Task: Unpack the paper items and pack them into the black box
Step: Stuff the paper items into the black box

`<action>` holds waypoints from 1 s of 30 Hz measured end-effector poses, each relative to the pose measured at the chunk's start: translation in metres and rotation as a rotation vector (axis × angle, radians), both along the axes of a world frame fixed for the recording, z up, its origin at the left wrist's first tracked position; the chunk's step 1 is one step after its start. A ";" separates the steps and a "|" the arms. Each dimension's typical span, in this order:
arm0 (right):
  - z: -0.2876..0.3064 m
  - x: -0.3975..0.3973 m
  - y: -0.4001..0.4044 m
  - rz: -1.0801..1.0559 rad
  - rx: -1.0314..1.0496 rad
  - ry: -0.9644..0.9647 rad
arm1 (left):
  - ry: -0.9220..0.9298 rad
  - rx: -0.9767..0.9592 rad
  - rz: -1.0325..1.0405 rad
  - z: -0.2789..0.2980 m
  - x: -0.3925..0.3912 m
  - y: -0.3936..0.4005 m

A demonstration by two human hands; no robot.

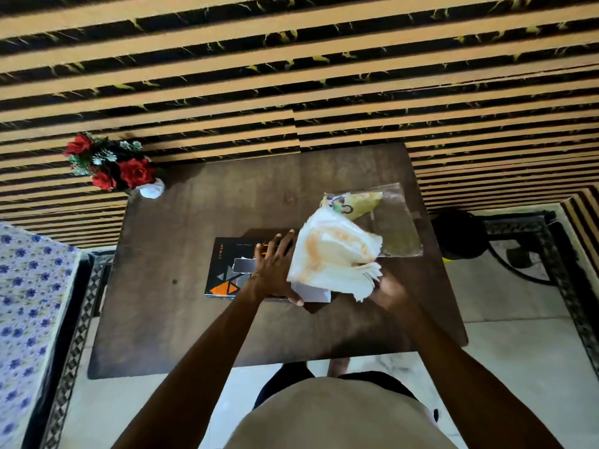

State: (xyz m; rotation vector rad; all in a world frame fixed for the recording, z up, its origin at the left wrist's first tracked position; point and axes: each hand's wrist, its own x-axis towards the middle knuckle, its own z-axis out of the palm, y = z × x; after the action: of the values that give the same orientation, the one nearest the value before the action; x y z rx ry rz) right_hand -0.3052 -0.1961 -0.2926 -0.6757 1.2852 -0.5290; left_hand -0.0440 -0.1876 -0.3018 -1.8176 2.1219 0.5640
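Paper first: the right hand (387, 291) grips a fanned stack of white paper items (337, 254) from below, fingers closed under it, lifted clear of the plastic bag (398, 222). Left hand (274, 270) lies flat, fingers spread on the black box (223, 270), likely steadying it for loading, mid-table (181, 319).

My table (194, 303) is dark matt wood. The papers (334, 257) look thin and soft; the bag (398, 222) is clear glossy plastic.
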 end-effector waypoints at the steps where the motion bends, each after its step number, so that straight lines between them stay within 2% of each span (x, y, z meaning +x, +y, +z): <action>1: -0.005 0.004 -0.001 -0.031 0.088 -0.023 | 0.013 -0.010 -0.003 0.000 0.001 0.000; 3: -0.018 0.011 -0.005 0.065 0.130 0.042 | 0.032 -0.018 0.005 0.001 0.002 0.001; 6: -0.021 0.014 -0.014 0.150 0.030 0.234 | 0.050 0.006 0.009 0.004 0.004 -0.002; 11: -0.024 0.012 -0.022 0.232 -0.037 0.255 | 0.165 0.087 0.051 0.004 0.009 -0.006; 14: -0.020 0.019 -0.025 0.275 -0.149 0.243 | 0.260 0.077 0.139 0.004 0.012 -0.010; 18: -0.028 0.037 -0.033 0.332 -0.232 0.359 | 0.337 0.043 0.232 0.006 0.011 -0.009; 23: -0.045 0.040 -0.030 0.209 -0.011 0.242 | 0.383 -0.040 0.365 0.013 0.002 -0.002; 30: -0.067 0.027 -0.024 -0.033 0.196 0.064 | 0.418 -0.035 0.252 0.006 0.009 0.002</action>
State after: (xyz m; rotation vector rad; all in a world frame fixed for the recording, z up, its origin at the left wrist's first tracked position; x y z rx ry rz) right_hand -0.2781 -0.2198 -0.3592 -0.5120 1.3900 -0.4041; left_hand -0.0347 -0.1860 -0.2958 -2.1575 2.1681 1.0559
